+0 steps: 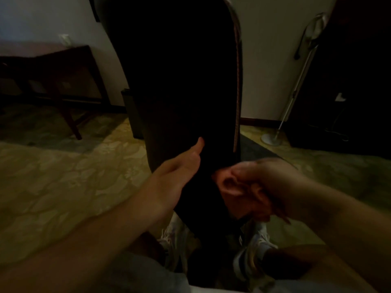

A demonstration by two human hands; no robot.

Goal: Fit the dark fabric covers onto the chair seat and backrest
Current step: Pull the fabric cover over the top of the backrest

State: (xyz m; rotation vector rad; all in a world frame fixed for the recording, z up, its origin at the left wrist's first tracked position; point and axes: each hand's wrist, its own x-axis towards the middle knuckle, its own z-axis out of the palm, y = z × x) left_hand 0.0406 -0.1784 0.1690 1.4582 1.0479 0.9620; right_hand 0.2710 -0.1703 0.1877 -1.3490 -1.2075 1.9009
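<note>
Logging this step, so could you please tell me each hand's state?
Left hand: grips the cover, thumb on front.
Right hand: curled, blurred; grip cannot be told.

Dark cover [179,81], gripped by left hand [179,169], right hand [243,187]

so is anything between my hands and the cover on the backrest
Nothing visible. The left hand lies on the dark cover, thumb on its front, other fingers hidden. The right hand, curled and blurred, is at its lower edge; whether it has a grip is unclear.
</note>
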